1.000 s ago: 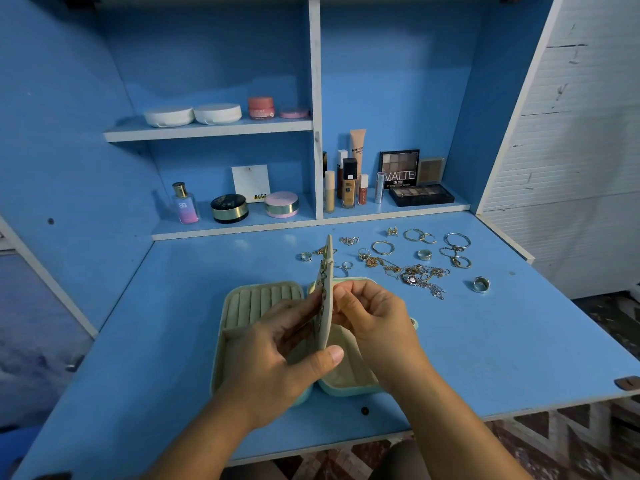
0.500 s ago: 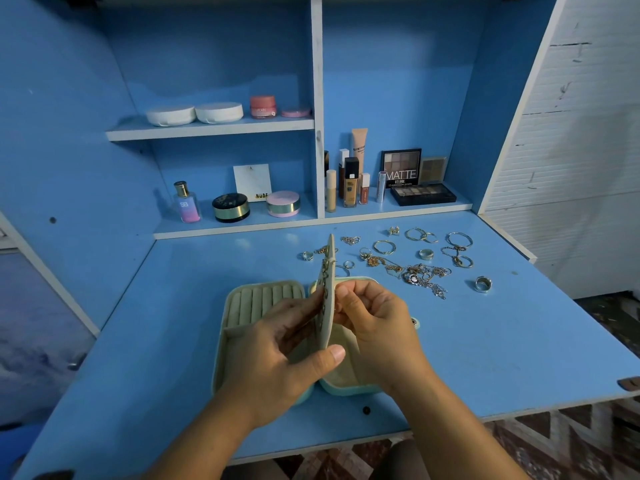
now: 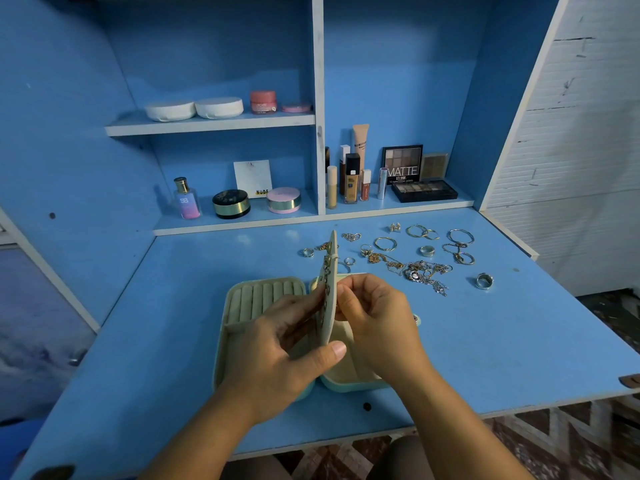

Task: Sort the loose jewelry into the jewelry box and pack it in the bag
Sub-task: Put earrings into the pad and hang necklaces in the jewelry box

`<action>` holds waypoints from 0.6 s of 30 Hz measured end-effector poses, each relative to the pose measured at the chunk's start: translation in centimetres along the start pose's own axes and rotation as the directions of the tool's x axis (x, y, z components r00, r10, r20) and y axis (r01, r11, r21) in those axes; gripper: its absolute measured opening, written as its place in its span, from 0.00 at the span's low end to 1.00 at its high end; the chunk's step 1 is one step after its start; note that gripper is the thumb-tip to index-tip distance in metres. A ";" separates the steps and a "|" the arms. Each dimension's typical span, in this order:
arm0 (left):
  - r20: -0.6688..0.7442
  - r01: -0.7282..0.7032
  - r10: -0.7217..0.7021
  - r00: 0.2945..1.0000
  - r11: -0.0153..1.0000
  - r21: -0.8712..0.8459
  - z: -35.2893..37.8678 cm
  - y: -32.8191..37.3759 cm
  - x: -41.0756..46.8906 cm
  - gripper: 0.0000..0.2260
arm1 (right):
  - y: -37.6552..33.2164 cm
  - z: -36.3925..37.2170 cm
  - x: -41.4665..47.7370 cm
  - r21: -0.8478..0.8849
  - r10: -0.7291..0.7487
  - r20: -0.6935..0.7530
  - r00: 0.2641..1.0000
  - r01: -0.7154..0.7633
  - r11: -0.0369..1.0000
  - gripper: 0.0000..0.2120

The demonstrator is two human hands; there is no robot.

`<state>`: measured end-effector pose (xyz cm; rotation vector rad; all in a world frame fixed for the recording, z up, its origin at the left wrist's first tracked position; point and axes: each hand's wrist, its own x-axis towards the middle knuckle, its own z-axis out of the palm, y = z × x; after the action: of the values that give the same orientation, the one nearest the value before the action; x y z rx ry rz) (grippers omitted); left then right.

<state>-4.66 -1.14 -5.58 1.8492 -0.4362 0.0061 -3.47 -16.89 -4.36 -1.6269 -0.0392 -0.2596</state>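
A pale green jewelry box lies open on the blue desk, its left half lined with ring rolls. A cream earring panel stands upright between the box's halves, with several earrings pinned to its left face. My left hand holds the panel's lower edge, thumb on its right side. My right hand pinches at the panel's right face, fingertips together; what they hold is hidden. Loose rings, hoops and tangled chains lie behind the box to the right. No bag is visible.
A thick silver ring lies alone at the right. Shelves at the back hold a perfume bottle, compacts, foundation tubes and an eyeshadow palette. The desk's front edge runs just below the box.
Nearly nothing differs: both hands stay on the upright panel, and the view has shifted only slightly.
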 end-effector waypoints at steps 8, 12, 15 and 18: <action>0.005 0.000 -0.001 1.000 0.999 0.037 0.1 -0.1 0.0 0.30 | 0.3 0.4 -0.2 0.209 0.087 0.024 0.996 -0.090 0.974 0.08; 0.000 -0.021 0.021 1.000 0.999 0.048 0.0 0.0 0.0 0.28 | 0.3 0.4 -0.2 0.153 0.047 0.000 0.999 -0.046 0.987 0.07; 0.007 -0.036 0.035 0.999 0.997 0.066 0.0 0.2 0.0 0.27 | 0.3 0.4 -0.2 0.103 0.022 -0.005 1.000 -0.021 0.994 0.07; 0.017 -0.042 0.041 0.999 0.997 0.062 0.0 0.3 0.1 0.26 | 0.3 0.4 -0.3 0.066 0.005 -0.008 1.000 -0.004 0.998 0.07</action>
<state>-4.67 -1.24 -5.29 1.9018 -0.4900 0.0337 -3.61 -16.50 -4.70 -1.5601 -0.0375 -0.2590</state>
